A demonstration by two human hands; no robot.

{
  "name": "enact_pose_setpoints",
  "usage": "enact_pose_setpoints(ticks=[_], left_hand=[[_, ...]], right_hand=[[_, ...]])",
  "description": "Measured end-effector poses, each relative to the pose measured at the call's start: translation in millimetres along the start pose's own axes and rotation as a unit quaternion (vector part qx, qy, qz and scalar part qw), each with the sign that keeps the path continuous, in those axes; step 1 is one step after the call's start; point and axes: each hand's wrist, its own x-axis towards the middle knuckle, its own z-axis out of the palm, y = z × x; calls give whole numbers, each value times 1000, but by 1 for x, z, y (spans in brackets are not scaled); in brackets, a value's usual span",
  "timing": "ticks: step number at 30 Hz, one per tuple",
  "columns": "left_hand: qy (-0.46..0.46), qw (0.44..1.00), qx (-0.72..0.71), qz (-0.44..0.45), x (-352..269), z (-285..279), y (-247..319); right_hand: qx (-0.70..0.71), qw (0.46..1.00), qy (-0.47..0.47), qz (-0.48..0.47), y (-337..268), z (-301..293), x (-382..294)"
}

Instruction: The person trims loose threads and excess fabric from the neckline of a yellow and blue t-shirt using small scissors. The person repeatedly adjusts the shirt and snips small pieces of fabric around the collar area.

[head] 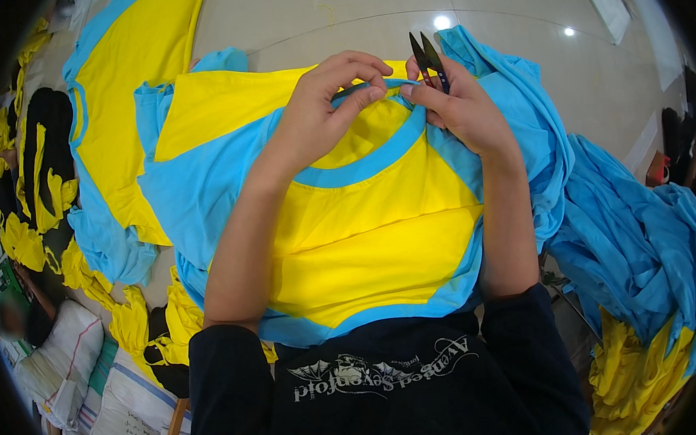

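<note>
A yellow and light-blue shirt [372, 216] lies across my lap, its round blue neckband [357, 172] facing up. My right hand [454, 100] holds black-bladed thread snips [428, 63], blades pointing away from me, and pinches the far edge of the neckband between thumb and fingers. My left hand [338, 101] is at the same edge, a little to the left, thumb and index finger close together by the band. Whether cloth or a thread is between those fingertips, I cannot tell.
Another yellow and blue shirt [132, 105] lies at the left. Blue and yellow garments [630, 242] are heaped at the right. Black and yellow cloth pieces [52, 170] and white woven sacks [126, 404] are at the far left, near another person [42, 302]. Pale tiled floor [335, 15] shows beyond.
</note>
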Motion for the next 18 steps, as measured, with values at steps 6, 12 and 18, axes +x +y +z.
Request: enact_pose_setpoints(ticks=[6,12,18], left_hand=[[9,999,19,-39,1,0,3],[15,1000,23,10,0,0,2],[33,997,56,33,-1,0,7]], right_hand=[[-9,1000,2,5,-2,0,-1],[-11,1000,-21,1,-3,-1,0],[-49,999,-8,-5,5,-3,3]])
